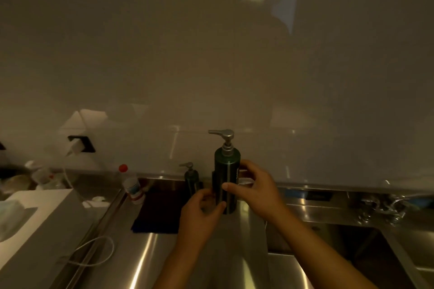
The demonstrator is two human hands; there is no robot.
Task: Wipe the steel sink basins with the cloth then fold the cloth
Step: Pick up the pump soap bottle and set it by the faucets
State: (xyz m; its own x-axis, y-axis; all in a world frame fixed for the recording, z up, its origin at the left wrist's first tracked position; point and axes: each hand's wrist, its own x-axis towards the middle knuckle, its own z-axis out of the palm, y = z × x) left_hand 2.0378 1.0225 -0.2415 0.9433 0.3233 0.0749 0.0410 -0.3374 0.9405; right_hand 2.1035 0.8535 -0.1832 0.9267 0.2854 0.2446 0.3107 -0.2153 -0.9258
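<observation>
Holding a dark green pump bottle (226, 180) upright, both hands meet above the steel counter (150, 248). The right hand (253, 185) is wrapped around the bottle's side, thumb across the front; the left hand (202, 209) pinches it near the base. A dark cloth (159, 211) lies flat on the counter to the left, just beside the left hand (it looks unfolded). The sink basin (340, 241) opens at the lower right, with the tap (380, 206) behind it. A small bottle with red cap (131, 185) stands near the cloth.
</observation>
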